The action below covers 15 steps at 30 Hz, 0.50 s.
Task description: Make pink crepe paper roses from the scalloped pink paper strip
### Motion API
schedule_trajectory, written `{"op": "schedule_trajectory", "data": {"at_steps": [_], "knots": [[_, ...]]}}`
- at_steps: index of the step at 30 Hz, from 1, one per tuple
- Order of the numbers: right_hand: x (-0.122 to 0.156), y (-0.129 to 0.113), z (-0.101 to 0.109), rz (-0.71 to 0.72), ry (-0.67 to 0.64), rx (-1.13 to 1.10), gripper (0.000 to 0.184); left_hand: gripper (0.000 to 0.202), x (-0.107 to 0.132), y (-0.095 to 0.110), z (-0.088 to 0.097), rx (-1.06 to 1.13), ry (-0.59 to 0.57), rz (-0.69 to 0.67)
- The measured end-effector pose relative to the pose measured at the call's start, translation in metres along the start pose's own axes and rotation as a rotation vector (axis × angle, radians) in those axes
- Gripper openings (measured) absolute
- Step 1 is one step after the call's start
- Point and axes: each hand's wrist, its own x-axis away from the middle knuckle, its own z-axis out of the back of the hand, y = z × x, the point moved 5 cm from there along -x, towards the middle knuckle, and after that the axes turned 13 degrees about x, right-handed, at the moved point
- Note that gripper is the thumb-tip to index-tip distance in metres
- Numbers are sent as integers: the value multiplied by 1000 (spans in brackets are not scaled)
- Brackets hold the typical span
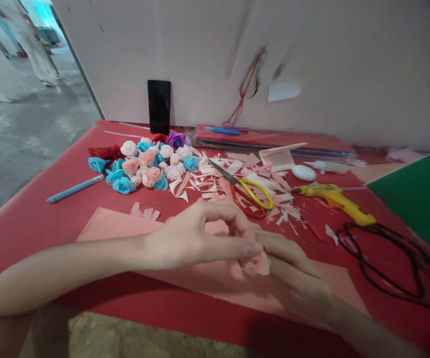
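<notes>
A small pink paper rose [257, 264] sits between the fingertips of both my hands above a pink paper sheet [114, 226]. My left hand [196, 233] reaches in from the left, fingers curled and pinched on the rose. My right hand [297, 271] comes from the lower right and grips the rose from the other side. Scissors with yellow and red handles [250, 194] lie just beyond my hands among pink paper scraps [270, 181]. A pile of finished paper roses [143, 166] in blue, pink and white lies at the left.
A yellow glue gun [336, 199] with a black cord [386, 263] lies at the right beside a green sheet [419, 199]. A blue pen [75, 189] lies at the left. A black phone [159, 107] leans on the wall. Red table edge [155, 311] runs close to me.
</notes>
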Motion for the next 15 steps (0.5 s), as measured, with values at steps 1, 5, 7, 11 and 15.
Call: {"op": "schedule_trajectory", "data": {"at_steps": [1, 5, 7, 11, 15], "knots": [[-1, 0, -1, -4, -22, 9, 21, 17, 0, 0, -1, 2, -2, 10], [-4, -5, -3, -13, -70, 41, 31, 19, 1, 3, -1, -160, 21, -15], [-5, -8, -3, -13, -50, 49, 34, 22, 2, 6, 0, -240, 40, -53], [-6, -10, -4, -18, -51, 38, 30, 23, 2, 8, 0, -154, 5, -55], [-6, -12, -4, -43, -44, -30, 31, 17, 2, 7, -1, -155, -34, -20]]}}
